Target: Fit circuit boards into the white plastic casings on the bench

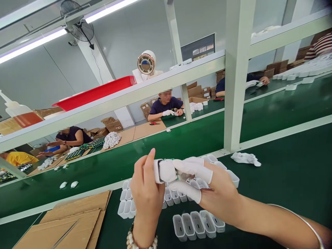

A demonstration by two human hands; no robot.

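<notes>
Both my hands hold one small white plastic part (166,170) up in front of me, above the green mat. My left hand (146,188) grips its left end with thumb and fingers closed. My right hand (207,188), with white finger cots on thumb and forefinger, pinches its right end. Under my hands stand rows of small white open-topped plastic housings (198,224), several more reaching towards the back right (232,176).
A crumpled white cloth (245,158) lies on the mat at right. Flat cardboard sheets (75,221) lie at lower left. A white frame post (234,76) stands ahead. Beyond the green conveyor belt (103,166), other people work at benches. A red tray (95,91) rests on the shelf.
</notes>
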